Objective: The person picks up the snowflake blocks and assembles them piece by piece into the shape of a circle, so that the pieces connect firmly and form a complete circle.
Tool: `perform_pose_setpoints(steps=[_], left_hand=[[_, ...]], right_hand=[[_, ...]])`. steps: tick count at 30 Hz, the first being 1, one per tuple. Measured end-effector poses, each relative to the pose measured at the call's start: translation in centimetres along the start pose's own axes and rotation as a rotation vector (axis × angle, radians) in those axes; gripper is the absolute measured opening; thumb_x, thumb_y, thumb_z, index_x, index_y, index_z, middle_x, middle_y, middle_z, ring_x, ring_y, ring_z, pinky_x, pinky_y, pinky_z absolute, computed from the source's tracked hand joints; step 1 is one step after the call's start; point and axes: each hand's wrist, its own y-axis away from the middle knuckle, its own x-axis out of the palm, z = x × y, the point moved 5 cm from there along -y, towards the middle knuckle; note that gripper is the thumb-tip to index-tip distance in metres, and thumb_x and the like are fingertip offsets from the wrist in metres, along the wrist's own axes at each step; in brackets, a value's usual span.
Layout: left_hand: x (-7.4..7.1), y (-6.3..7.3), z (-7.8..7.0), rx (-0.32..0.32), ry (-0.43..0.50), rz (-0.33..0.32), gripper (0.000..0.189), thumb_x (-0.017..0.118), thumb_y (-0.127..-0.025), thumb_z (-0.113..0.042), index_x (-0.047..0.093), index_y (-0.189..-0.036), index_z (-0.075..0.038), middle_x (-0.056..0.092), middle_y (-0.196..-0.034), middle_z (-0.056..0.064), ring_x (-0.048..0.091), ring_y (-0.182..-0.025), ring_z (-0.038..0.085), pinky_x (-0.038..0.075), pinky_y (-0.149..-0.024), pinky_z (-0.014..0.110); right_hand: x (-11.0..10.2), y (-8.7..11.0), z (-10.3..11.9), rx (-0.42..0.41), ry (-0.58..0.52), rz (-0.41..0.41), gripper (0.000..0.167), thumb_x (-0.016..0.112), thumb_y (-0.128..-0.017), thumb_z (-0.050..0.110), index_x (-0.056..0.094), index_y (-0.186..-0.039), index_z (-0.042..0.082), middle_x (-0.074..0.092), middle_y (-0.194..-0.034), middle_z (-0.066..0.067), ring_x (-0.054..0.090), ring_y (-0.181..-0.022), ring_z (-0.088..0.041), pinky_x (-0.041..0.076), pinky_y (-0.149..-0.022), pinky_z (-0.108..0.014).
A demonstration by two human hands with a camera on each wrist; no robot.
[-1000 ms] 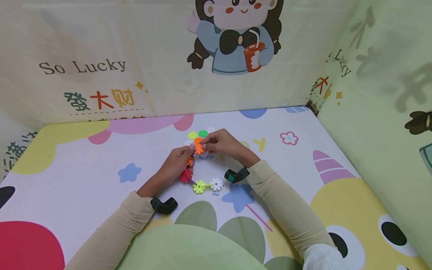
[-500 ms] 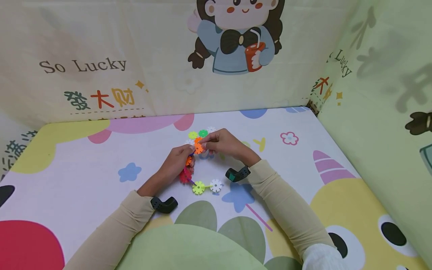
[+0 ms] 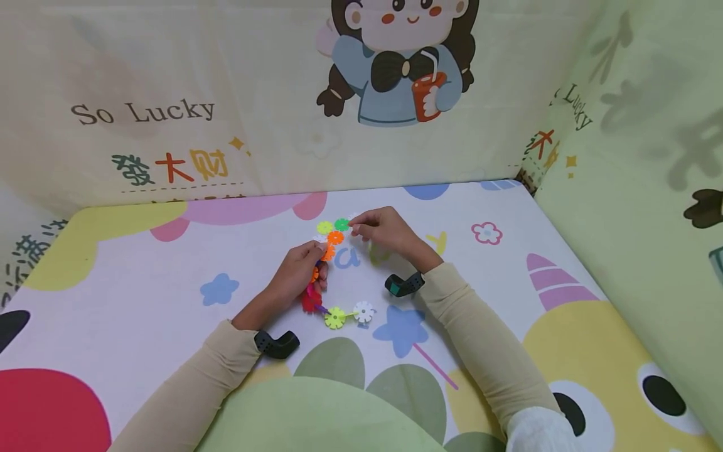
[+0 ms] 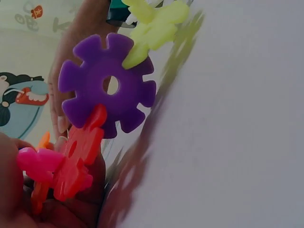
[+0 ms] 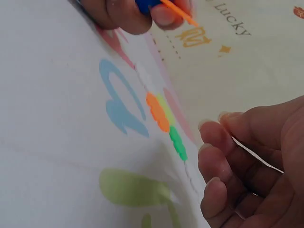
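Mat (image 3: 169, 282): left fingers (image 3: 314, 252) curled round snowflake chain (image 3: 322, 276).

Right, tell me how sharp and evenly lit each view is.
Head view: sharp, soft even light, only faint shadows under the left hand and right hand. Left wrist view: the purple disc is fairly crisp, the mat beside it is smeared with blurred shadows. Right wrist view: the fingers are reasonably clear, the loose discs are soft and foreshortened.
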Motion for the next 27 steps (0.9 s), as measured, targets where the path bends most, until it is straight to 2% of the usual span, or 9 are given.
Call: perform_pose_setpoints(steps=[5,9,14,20,24,27], left_hand=[[-0.2,-0.1,0.2,0.011,0.038,-0.020,0.035,0.030,-0.107,-0.033,0.044,-0.108,0.000,0.055,-0.083,0.017,0.063,-0.068,0.028,0.057,-0.066,0.030],[-0.2,0.0,0.1,0.008,0.091,-0.017,0.033,0.028,-0.107,-0.031,0.040,-0.112,-0.001,0.056,-0.087,0.019,0.067,-0.073,0.029,0.058,-0.072,0.033],[0.1,0.0,0.0,-0.004,0.135,0.012,0.028,0.033,-0.107,-0.028,0.042,-0.106,-0.001,0.056,-0.086,0.018,0.067,-0.069,0.027,0.058,-0.069,0.033],[0.3,-0.2,0.3,-0.037,0.147,0.017,0.030,0.037,-0.106,-0.030,0.046,-0.105,-0.001,0.058,-0.082,0.016,0.067,-0.065,0.025,0.058,-0.068,0.034],[0.2,-0.2,0.3,-0.033,0.154,0.017,0.033,0.038,-0.106,-0.030,0.048,-0.103,0.002,0.058,-0.078,0.016,0.066,-0.061,0.025,0.059,-0.067,0.035],[0.2,-0.2,0.2,-0.010,0.152,0.023,0.034,0.038,-0.107,-0.027,0.049,-0.103,0.004,0.059,-0.078,0.017,0.066,-0.061,0.025,0.059,-0.066,0.036]], right_hand=[[-0.8,-0.5,-1.1,0.001,0.038,-0.056,0.022,0.063,-0.095,0.015,0.072,-0.113,0.008,0.069,-0.100,-0.004,0.060,-0.076,-0.021,0.048,-0.063,-0.027],[-1.4,-0.7,-1.6,0.034,0.047,-0.105,0.024,0.061,-0.095,0.015,0.071,-0.116,0.009,0.067,-0.108,-0.003,0.060,-0.077,-0.021,0.048,-0.065,-0.028],[-1.7,-1.5,-2.1,0.093,0.021,-0.133,0.027,0.059,-0.095,0.015,0.069,-0.120,0.010,0.065,-0.113,-0.003,0.059,-0.076,-0.022,0.048,-0.065,-0.028],[-1.9,-2.5,-2.3,0.116,0.025,-0.147,0.028,0.060,-0.094,0.010,0.069,-0.120,0.008,0.065,-0.118,-0.004,0.058,-0.073,-0.021,0.047,-0.067,-0.027],[-1.6,-3.1,-2.3,0.109,0.049,-0.133,0.030,0.063,-0.092,0.009,0.067,-0.121,0.006,0.064,-0.121,-0.008,0.061,-0.080,-0.022,0.052,-0.073,-0.029],[-1.3,-3.7,-2.2,0.080,0.109,-0.117,0.032,0.065,-0.091,0.011,0.067,-0.122,0.005,0.064,-0.121,-0.010,0.061,-0.098,-0.023,0.050,-0.086,-0.033]])
